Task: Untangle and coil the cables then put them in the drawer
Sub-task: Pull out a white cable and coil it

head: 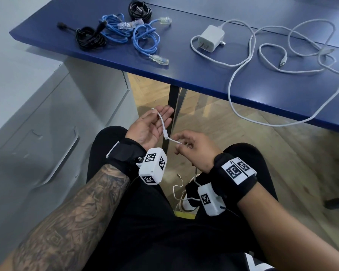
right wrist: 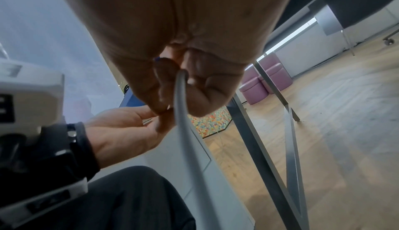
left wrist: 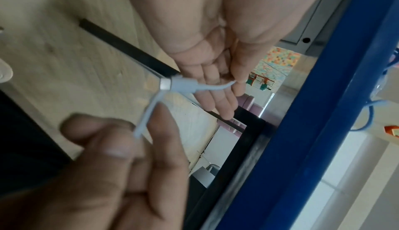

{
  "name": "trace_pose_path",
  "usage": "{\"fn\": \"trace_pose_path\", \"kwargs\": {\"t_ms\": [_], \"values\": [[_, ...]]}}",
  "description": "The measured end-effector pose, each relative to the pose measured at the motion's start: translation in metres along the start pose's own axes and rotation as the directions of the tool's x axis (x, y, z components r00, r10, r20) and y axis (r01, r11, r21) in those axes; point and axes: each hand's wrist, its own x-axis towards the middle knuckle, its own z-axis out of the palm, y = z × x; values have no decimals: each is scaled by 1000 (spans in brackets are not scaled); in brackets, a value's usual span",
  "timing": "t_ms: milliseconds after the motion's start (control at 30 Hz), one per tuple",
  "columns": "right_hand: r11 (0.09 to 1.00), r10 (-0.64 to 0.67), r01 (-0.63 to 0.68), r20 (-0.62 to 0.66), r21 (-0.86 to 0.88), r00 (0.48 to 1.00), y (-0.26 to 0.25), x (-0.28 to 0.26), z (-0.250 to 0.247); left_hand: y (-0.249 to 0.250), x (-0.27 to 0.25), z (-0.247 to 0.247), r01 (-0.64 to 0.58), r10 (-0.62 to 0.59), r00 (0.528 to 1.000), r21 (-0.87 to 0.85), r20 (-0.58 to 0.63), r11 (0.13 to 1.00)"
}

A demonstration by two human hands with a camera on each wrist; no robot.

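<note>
My right grip pinches the white cable; my left grip thumbs its end. Coiling starts, I judge: next, loop the slack below.

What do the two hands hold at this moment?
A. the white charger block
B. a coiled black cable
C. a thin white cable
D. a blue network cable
C: the left hand and the right hand each pinch the thin white cable above the lap, while the blue cables, the black cables and the charger block lie on the blue table.
</note>
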Motion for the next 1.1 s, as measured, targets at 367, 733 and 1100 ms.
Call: {"fn": "trace_pose_path", "kwargs": {"t_ms": [367,733,1100], "values": [[988,-67,71,31,-140,997,-3,-4,-2,5,-3,4,-16,14,999,54,36,998],[992,49,-37,-98,117,994,-21,-4,-20,-15,-15,20,-178,72,983,766,170,617],[947,-215,120,-308,-298,927,-13,14,-42,-13,-16,24,-78,-101,984,864,147,497]]}}
